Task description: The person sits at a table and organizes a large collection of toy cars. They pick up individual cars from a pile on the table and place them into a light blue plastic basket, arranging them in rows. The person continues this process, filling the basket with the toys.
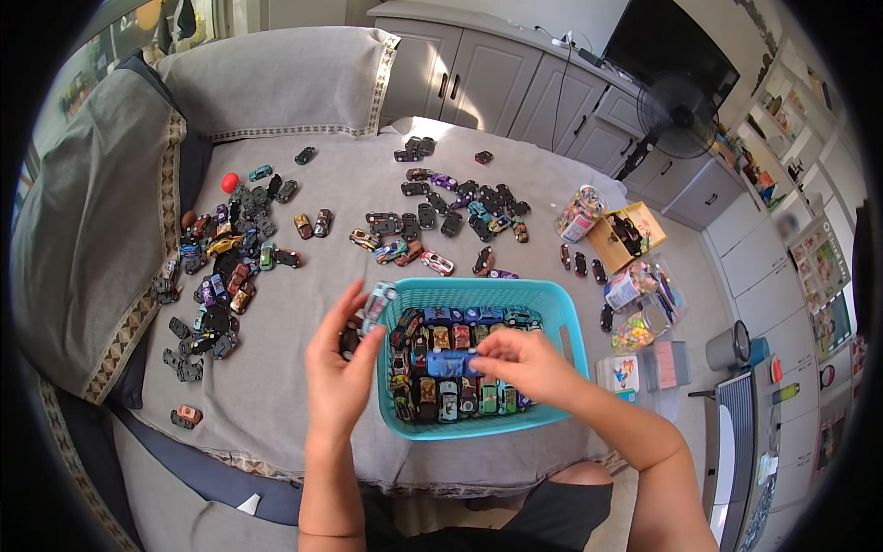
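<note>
A turquoise plastic basket [390, 416] stands in front of me with rows of small toy cars inside, such as a pale one [448, 401] and a green one [488, 397]. Over its middle, my right hand [526, 361] pinches a blue toy car [448, 362] by one end; whether it touches the cars below I cannot tell. By the basket's left rim, my left hand [338, 368] is closed around a light-blue toy car [378, 302], held tilted between thumb and fingers. A dark toy car [349, 342] is partly hidden in the same palm.
Toy cars lie scattered over the grey cloth [303, 184], with a large pile [221, 267] at left and another group [451, 207] beyond the basket. A red ball [230, 182] rests by the pile. Clear jars [581, 213] and a wooden box [635, 241] stand at right.
</note>
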Motion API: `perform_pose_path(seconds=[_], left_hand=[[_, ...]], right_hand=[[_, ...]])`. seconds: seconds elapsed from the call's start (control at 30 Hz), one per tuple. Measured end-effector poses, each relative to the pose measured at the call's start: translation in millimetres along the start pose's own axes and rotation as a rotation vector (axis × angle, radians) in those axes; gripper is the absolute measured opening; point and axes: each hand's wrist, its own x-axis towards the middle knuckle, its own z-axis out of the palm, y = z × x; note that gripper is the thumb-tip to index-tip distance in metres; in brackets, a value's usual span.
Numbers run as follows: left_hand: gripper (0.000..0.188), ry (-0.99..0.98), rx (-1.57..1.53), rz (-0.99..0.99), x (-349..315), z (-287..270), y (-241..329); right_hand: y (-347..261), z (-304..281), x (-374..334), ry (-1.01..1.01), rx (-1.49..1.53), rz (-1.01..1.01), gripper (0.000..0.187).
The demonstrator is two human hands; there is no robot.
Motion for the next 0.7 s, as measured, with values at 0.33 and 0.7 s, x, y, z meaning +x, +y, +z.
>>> perform_pose_path(seconds=[0.33,0.7], left_hand=[[0.043,0.026,-0.142,-0.021,3.2,-4.9,0.9],[0.040,-0.048,-0.138,-0.071,-0.6,0.1,4.5]], right_hand=[[27.4,21.9,11.9,-0.139,-0.130,0.243,0.026],[22.3,33.6,11.4,-0.035,-0.719,-0.272,0.033]])
